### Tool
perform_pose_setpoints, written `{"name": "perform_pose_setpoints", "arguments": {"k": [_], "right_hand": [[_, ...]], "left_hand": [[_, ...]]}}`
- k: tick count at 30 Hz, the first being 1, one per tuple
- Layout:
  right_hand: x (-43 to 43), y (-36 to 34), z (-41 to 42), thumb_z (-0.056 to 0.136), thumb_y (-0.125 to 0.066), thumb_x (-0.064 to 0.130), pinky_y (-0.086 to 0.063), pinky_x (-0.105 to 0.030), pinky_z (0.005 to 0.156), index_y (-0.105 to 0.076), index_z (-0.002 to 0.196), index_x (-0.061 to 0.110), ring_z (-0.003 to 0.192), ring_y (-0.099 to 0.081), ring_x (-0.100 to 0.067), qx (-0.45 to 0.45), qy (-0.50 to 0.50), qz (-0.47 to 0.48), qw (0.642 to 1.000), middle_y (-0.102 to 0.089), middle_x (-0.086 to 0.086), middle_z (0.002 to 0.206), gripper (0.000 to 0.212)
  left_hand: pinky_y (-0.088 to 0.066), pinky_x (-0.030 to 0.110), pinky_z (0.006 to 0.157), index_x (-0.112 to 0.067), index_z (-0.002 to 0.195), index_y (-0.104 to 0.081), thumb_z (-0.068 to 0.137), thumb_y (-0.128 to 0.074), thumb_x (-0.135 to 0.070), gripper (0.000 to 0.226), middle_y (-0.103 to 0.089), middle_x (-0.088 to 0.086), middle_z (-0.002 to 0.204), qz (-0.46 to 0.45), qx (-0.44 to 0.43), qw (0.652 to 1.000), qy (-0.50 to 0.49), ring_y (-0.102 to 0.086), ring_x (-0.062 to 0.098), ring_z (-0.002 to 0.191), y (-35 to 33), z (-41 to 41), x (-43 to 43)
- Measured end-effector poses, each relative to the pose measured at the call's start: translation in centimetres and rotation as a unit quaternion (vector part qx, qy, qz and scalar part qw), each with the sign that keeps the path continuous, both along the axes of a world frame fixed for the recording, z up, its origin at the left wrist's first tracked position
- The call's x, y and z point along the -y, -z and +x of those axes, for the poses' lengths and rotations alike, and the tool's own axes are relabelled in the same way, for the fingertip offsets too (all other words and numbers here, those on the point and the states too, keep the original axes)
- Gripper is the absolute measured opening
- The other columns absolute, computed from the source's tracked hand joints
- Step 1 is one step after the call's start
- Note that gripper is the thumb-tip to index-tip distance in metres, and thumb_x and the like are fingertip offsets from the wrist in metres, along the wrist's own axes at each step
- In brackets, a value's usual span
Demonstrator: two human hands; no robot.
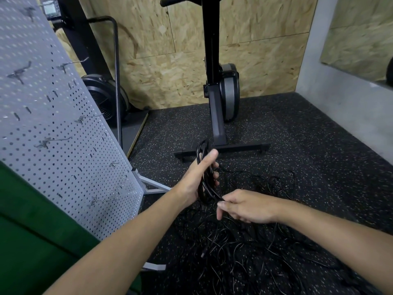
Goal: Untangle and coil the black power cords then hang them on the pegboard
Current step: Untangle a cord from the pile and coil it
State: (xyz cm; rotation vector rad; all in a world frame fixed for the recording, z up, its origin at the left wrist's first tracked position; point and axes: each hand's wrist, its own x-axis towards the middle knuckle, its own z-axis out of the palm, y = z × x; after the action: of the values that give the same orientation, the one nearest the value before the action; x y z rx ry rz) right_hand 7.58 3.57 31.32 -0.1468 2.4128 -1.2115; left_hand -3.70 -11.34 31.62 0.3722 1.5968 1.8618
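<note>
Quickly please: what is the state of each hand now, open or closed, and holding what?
Left hand: closed, gripping a coiled bundle of black power cord.
Right hand: closed, pinching a loose strand that runs off that bundle.

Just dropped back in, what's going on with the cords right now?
A person is mid-coil. The left hand holds a partly wound coil of black cord upright, and the right hand pinches the strand leading into it from below. A tangled pile of black cords lies on the speckled floor. The pegboard stands to the left; its visible hooks carry nothing.
</note>
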Motion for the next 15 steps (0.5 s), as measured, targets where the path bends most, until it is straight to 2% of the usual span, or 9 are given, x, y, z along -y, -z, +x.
{"name": "perform_pose_setpoints", "arguments": {"k": [3,6,8,10,12,13,15], "right_hand": [[0.2,0.0,0.3,0.112,-0.040,0.042,-0.042,-0.018,0.065,-0.074,0.102,0.027,0.059,-0.048,0.000,-0.030,-0.025,0.069,0.997,-0.053,0.010,0.072,0.038],[0.7,0.3,0.4,0.112,-0.042,0.040,-0.042,-0.016,0.059,-0.073,0.104,0.019,0.055,-0.049,-0.001,-0.039,-0.033,0.055,0.997,-0.057,0.009,0.069,0.038],[1.0,0.5,0.5,0.112,-0.042,0.038,-0.047,-0.019,0.058,-0.072,0.106,0.016,0.057,-0.053,-0.004,-0.030,-0.031,0.037,0.998,-0.059,0.006,0.071,0.038],[0.8,0.6,0.4,0.112,-0.040,0.040,-0.056,-0.025,0.072,-0.070,0.109,0.015,0.062,-0.062,-0.004,-0.013,-0.034,0.026,0.999,-0.063,0.006,0.070,0.039],[0.2,1.1,0.3,0.112,-0.038,0.044,-0.052,-0.029,0.097,-0.067,0.112,0.019,0.077,-0.071,-0.004,0.018,-0.050,0.015,0.999,-0.070,0.006,0.071,0.039],[-0.1,1.5,0.2,0.111,-0.039,0.046,-0.046,-0.028,0.104,-0.067,0.112,0.019,0.086,-0.073,-0.005,0.036,-0.053,0.012,0.998,-0.074,0.004,0.075,0.039],[-0.9,2.5,0.1,0.109,-0.047,0.047,-0.043,-0.024,0.103,-0.069,0.111,0.017,0.099,-0.072,-0.006,0.073,-0.065,0.035,0.995,-0.079,0.002,0.091,0.037]], "left_hand": [[-0.055,0.037,0.075,-0.014,0.120,-0.062,0.065,-0.083,-0.040,0.064,-0.061,0.003,0.092,0.003,0.016,1.000,0.007,-0.061,0.016,0.074,0.2,-0.1,0.0],[-0.052,0.036,0.070,-0.008,0.145,-0.051,0.081,-0.058,-0.020,0.065,-0.062,0.007,0.090,0.047,0.078,0.996,0.019,-0.057,0.019,0.072,0.0,-0.1,-0.2],[-0.053,0.037,0.070,-0.005,0.148,-0.048,0.091,-0.047,-0.021,0.059,-0.064,0.011,0.091,0.029,0.085,0.995,0.036,-0.058,0.022,0.073,-0.3,-0.1,-0.1],[-0.056,0.039,0.069,-0.005,0.146,-0.052,0.103,-0.040,-0.027,0.050,-0.066,0.013,0.091,-0.005,0.084,0.995,0.043,-0.061,0.024,0.072,-0.2,-0.2,0.1],[-0.057,0.038,0.067,-0.005,0.139,-0.060,0.110,-0.036,-0.040,0.052,-0.065,0.012,0.087,-0.026,0.077,0.995,0.052,-0.061,0.023,0.069,-0.2,-0.3,0.2],[-0.056,0.037,0.065,-0.006,0.136,-0.063,0.111,-0.036,-0.047,0.056,-0.064,0.011,0.085,-0.022,0.077,0.995,0.055,-0.059,0.023,0.067,-0.3,-0.3,0.2],[-0.052,0.033,0.062,-0.006,0.135,-0.064,0.110,-0.036,-0.054,0.061,-0.059,0.009,0.081,0.023,0.100,0.994,0.048,-0.054,0.021,0.062,-0.8,-0.6,0.4]]}}
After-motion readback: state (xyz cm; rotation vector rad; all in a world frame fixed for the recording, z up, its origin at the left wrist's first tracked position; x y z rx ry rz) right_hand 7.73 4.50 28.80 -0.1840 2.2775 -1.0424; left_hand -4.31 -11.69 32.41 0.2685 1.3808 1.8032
